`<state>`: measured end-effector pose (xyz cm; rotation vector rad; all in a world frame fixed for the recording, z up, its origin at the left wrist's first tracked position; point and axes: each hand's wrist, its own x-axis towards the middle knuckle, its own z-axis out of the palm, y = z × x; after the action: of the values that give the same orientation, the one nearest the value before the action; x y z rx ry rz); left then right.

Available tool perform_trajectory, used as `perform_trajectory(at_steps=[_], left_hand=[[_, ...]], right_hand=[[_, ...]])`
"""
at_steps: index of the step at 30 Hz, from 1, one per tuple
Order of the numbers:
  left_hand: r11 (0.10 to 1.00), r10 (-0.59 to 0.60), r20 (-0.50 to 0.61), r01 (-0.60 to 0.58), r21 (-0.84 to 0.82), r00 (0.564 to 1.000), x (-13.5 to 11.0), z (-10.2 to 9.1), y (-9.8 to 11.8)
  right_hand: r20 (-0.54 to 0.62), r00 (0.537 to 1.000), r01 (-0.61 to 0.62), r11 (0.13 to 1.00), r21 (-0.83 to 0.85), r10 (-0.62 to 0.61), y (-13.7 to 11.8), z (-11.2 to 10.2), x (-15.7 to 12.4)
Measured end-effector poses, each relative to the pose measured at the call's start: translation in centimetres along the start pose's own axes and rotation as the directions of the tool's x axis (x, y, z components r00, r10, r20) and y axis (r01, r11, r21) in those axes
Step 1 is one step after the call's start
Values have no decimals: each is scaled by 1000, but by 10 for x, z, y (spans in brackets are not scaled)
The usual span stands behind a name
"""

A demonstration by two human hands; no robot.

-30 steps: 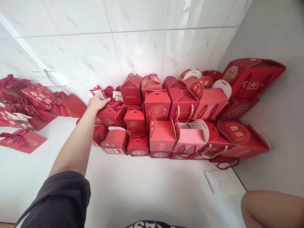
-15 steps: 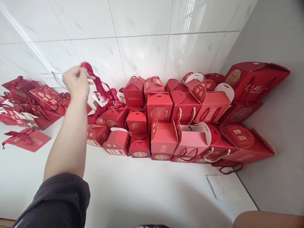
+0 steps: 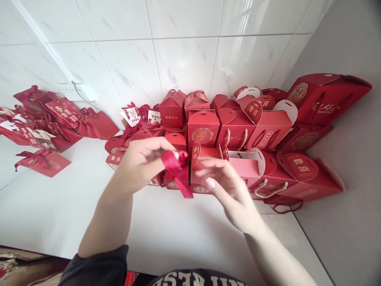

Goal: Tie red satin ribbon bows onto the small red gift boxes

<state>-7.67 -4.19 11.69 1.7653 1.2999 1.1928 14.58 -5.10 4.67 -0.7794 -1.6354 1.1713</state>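
Observation:
My left hand (image 3: 141, 163) is raised above the white tabletop (image 3: 160, 234), its fingers pinched on a dark red ribbon (image 3: 177, 169) that hangs down in a loose fold. My right hand (image 3: 230, 190) hovers just to the right of the ribbon, fingers spread and curled, holding nothing. Behind both hands stands a stack of red gift boxes (image 3: 205, 133) with gold print, piled against the tiled wall.
Flat red bags with ribbon bows (image 3: 44, 161) lie at the far left of the table. More ribbons and printed tags (image 3: 131, 115) sit at the left end of the stack. A large red box (image 3: 327, 95) leans against the grey wall on the right.
My left hand pulled the ribbon out of the pile, lifted it, then brought it down toward me. My right hand came up from the lower right to meet it.

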Motion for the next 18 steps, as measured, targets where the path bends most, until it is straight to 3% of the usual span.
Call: perform_trajectory(at_steps=[3,6,9,11,13,18], left_hand=[[988,-154,97,154,7,983,-8,16,-11],[989,-144,118,147,-14,983,-10,26,-16],[989,-149,101,149,6,984,-8,25,-19],[987,-157,70,154,42,985,-6,20,-23],[981,-176,71,169,91,982,-4,11,-28],[955,-279,225,247,162,934,-3,-8,-41]], right_hand=[[101,995,5,999,32,-8,15,22,8],[212,976,-90,978,190,49,24,29,12],[310,940,-218,949,229,141,26,20,15],[311,934,-226,965,135,175,23,6,16],[242,951,-202,979,13,193,18,-10,15],[118,971,-169,947,-275,207,-1,-48,8]])
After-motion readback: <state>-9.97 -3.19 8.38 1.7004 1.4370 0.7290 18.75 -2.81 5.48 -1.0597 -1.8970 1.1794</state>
